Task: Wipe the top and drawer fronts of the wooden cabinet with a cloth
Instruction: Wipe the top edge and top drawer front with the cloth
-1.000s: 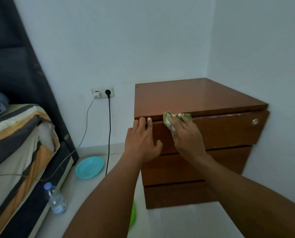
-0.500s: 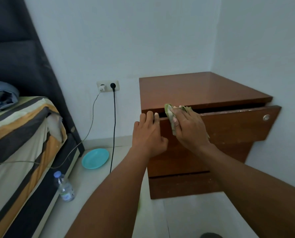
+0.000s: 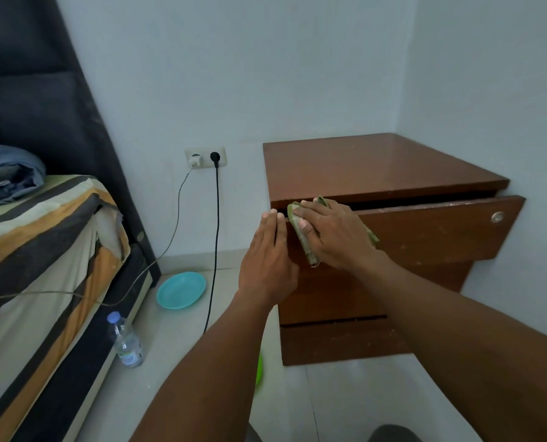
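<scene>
The top drawer [image 3: 431,231] of the brown wooden cabinet [image 3: 377,164] has slid further out. The flat left hand [image 3: 266,260] touches its 9 o'clock end; the flat right hand [image 3: 336,231] presses and mostly hides the green cloth [image 3: 307,247].

Striped bed [image 3: 42,250] with dark padded headboard [image 3: 42,106], folded blue blanket [image 3: 7,173] on the bed, wall socket [image 3: 205,157] holding white charger [image 3: 194,161] and black plug [image 3: 214,156], turquoise plate [image 3: 180,290] and plastic water bottle [image 3: 126,342] on the tiled floor [image 3: 176,362], bottle just beside the bed base.
</scene>
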`<state>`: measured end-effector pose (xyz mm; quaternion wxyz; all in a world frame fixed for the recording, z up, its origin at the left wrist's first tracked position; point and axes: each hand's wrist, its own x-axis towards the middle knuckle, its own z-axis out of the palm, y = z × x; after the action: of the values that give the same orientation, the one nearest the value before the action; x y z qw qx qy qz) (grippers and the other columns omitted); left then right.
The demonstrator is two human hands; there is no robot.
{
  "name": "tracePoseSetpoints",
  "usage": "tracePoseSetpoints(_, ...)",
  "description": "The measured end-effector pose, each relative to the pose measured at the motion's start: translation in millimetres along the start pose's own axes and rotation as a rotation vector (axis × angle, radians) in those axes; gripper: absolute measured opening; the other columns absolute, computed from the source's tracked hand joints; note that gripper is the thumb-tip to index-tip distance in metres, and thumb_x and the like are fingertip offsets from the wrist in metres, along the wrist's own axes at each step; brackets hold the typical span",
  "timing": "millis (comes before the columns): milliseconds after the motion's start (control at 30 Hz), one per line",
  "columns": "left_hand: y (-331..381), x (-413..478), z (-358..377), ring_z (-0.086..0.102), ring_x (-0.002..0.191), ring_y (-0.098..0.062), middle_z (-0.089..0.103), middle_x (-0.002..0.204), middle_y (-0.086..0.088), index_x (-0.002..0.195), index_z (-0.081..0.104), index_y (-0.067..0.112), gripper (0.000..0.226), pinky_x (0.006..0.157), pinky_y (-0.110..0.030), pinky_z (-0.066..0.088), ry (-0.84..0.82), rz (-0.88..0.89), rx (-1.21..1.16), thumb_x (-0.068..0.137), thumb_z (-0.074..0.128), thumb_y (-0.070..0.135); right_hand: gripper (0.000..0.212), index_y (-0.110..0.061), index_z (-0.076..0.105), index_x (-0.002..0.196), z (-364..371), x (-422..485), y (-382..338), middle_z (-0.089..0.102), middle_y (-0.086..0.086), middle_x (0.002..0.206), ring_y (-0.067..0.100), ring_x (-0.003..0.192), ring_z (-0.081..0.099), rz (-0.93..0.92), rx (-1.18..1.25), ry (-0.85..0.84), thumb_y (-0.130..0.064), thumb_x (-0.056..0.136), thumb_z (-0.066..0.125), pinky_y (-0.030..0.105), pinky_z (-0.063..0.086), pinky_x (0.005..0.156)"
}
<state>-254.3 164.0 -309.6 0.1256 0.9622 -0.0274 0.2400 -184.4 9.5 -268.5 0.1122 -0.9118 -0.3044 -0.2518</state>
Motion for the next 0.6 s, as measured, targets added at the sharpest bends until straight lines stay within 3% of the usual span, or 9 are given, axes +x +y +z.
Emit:
tracePoseSetpoints(267, -4.8, 1.5, 7.8, -0.009, 0.157, -0.017, -0.005, 0.172, -0.005, 0.162, -0.004, 0.013, 0.083, 0.128, -0.036, 0.012, 0.021, -0.013, -0.038, 0.103, 0.049, 0.038, 0.047, -0.03, 0.044, 0.148, 11.4, 3.2, -12.2, 0.05, -0.003, 0.151, 0.026, 0.139, 0.044, -0.02, 0.009, -0.014, -0.042, 0.106, 0.026, 0.046, 0.034, 0.114)
tracePoseSetpoints(467, -4.3, 0.1, 5.8, -0.005, 0.158, -0.021, 0.001, 0.171, -0.009, 0.162, 0.004, 0.009, 0.083, 0.128, -0.039, 0.013, 0.043, 0.038, 0.027, 0.101, 0.053, 0.038, 0.043, -0.028, 0.05, 0.143, 15.5, 0.5, -5.5, 0.057, -0.002, 0.143, 0.024, 0.131, 0.051, -0.004, 0.006, 0.023, -0.039, 0.105, 0.033, 0.044, 0.037, 0.111)
tracePoseSetpoints(600, -2.3, 3.3, 5.7, -0.006, 0.158, -0.021, 0.0, 0.171, -0.009, 0.163, 0.004, 0.01, 0.074, 0.129, -0.042, 0.011, 0.025, 0.059, 0.048, 0.104, 0.036, 0.044, 0.042, -0.026, 0.051, 0.142, 18.0, -2.0, -2.3, 0.059, 0.0, 0.14, 0.024, 0.129, 0.052, 0.002, 0.028, 0.05, -0.038, 0.105, 0.033, 0.045, 0.039, 0.109)
